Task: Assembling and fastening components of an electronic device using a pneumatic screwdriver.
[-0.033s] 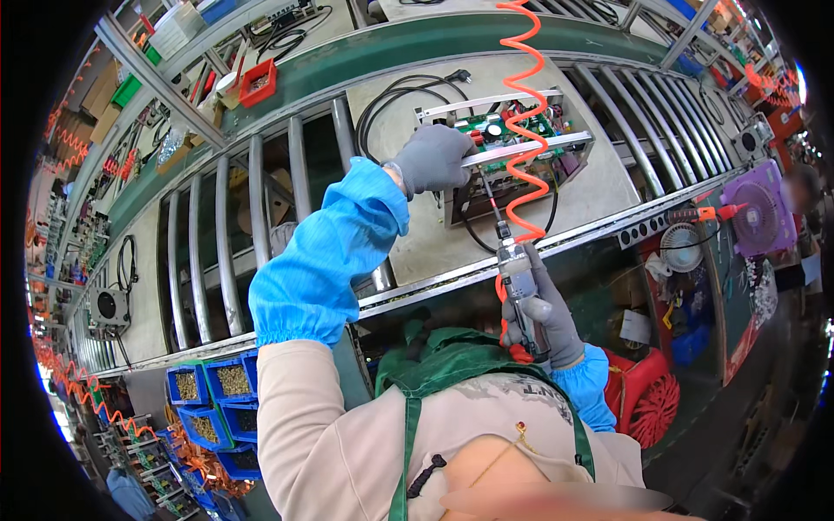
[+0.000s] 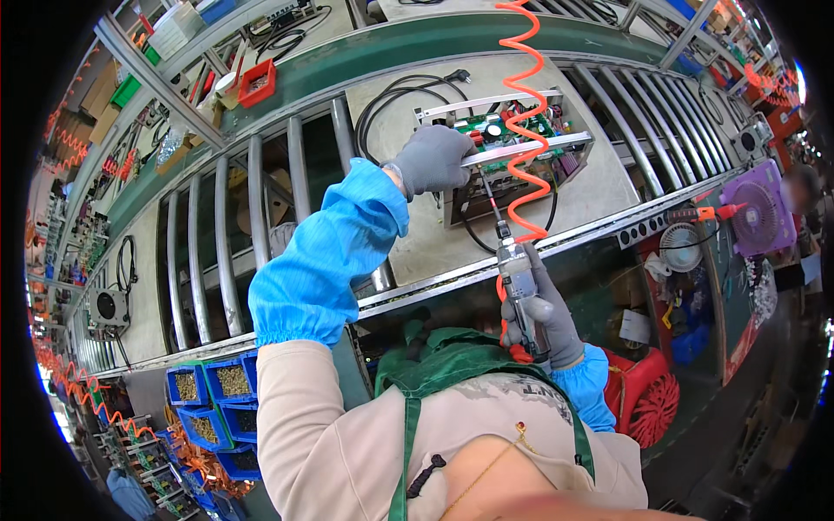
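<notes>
Unit (image 2: 495, 156) sits on the plate (image 2: 417, 247) in front of me: open-topped, metal rails over a green board (image 2: 512, 115). I judge it fairly heavy and stiff in the frame, the board and its parts fragile; best hold is the bare rails or lower walls, clear of components. Glove grip on smooth metal may slip a little.

Left hand (image 2: 434, 158): fingers bent at the near rail's left end; fingertips hidden, cannot tell if they pinch. Right hand (image 2: 556, 323): wrapped round the driver (image 2: 519, 282), bit toward that same end; contact unclear. Hands well apart.

Orange hose (image 2: 545, 187) hangs across the unit. Cord's plug (image 2: 460, 76) lies behind; rollers (image 2: 258, 204) flank the plate.
</notes>
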Motion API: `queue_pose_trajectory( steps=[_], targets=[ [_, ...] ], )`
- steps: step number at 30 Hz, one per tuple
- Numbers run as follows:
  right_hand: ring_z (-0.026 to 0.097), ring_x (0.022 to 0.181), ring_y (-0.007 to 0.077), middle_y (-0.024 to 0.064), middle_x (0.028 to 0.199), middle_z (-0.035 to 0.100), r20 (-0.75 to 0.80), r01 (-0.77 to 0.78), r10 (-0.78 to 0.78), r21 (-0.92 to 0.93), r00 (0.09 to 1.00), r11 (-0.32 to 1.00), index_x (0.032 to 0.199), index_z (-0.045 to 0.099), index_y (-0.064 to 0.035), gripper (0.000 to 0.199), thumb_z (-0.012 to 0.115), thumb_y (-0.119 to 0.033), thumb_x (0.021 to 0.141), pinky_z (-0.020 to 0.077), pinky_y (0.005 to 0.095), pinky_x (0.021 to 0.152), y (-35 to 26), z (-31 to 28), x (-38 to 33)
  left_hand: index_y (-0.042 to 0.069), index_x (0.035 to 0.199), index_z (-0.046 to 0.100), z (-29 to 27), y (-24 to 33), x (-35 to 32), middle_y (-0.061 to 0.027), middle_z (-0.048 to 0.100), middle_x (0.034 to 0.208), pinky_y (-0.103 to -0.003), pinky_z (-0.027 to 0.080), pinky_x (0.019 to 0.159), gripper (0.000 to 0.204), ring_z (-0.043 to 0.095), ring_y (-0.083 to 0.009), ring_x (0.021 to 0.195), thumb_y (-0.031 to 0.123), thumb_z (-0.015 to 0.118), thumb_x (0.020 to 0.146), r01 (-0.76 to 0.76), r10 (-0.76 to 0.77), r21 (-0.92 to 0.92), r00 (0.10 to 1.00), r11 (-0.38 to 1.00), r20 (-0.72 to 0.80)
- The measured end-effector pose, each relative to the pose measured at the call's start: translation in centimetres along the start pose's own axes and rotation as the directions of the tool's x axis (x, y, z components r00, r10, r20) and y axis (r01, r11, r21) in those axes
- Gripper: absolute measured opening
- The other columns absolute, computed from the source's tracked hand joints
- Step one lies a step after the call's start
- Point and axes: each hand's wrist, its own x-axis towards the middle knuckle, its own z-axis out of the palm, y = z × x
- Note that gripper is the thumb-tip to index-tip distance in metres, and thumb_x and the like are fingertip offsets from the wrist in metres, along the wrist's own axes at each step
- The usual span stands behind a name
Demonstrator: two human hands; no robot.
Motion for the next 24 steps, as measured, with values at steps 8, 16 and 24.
queue_pose_trajectory(
  steps=[8,16,24],
  targets=[
    [0.057,0.051,0.0177,0.0121,0.079,0.055,-0.072,-0.017,0.012,-0.078,0.997,0.997,0.148,0.013,-0.0257,0.088,0.06,-0.016,0.074,0.0536,0.0303,0.05,-0.3,0.5,0.1,0.011,0.121,0.052,0.9,0.5,-0.4,-0.0122,0.059,0.101,-0.042,0.045,0.084,0.057,0.057,-0.0313,0.095,0.021,0.067,0.067,0.001,0.002,0.016,0.981,1.0,-0.194],
    [0.057,0.051,0.018,0.0126,0.079,0.055,-0.101,-0.017,0.005,-0.116,0.995,0.993,0.148,0.013,-0.0252,0.087,0.055,-0.011,0.073,0.0518,0.0298,0.049,-0.5,0.6,0.2,0.011,0.124,0.05,1.0,0.4,-0.2,-0.0128,0.059,0.102,-0.043,0.044,0.083,0.061,0.057,-0.0305,0.097,0.02,0.067,0.067,-0.045,0.052,0.068,0.992,0.997,-0.114],
    [0.061,0.061,0.0202,0.0126,0.084,0.056,0.01,-0.05,0.052,-0.106,0.999,0.993,0.148,0.011,-0.022,0.091,0.061,-0.016,0.073,0.0526,0.0326,0.056,-1.5,-1.5,-0.4,0.008,0.117,0.052,2.4,3.4,-2.2,-0.0147,0.052,0.113,-0.044,0.04,0.091,0.057,0.051,-0.0344,0.105,0.014,0.067,0.062,-0.197,0.233,0.125,0.853,0.972,-0.467]
  ],
)
